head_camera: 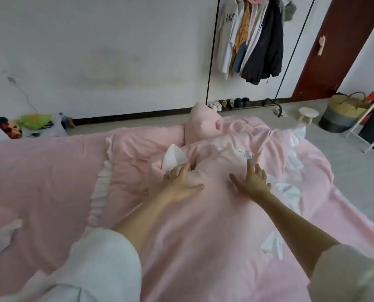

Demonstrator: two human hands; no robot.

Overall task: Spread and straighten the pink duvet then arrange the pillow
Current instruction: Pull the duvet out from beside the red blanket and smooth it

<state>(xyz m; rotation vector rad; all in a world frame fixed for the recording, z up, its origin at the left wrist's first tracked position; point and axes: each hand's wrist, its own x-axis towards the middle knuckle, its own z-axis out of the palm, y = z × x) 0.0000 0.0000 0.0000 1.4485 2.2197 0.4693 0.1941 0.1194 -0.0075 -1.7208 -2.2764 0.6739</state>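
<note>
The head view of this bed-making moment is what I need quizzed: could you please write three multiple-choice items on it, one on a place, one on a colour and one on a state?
1. Where does the pillow stand?
A. At the bed's far edge
B. On the floor
C. Under the right hand

2. What colour is the duvet?
A. Blue
B. Pink with white frills
C. Grey

3. How do the hands lie?
A. Both fists clenched
B. Both lifted off
C. Both flat, fingers spread

Key: 1 A, it stands beyond the duvet near the wall; 2 B, pink cloth, white ruffles; 3 C, the left hand and right hand press on the duvet.
</note>
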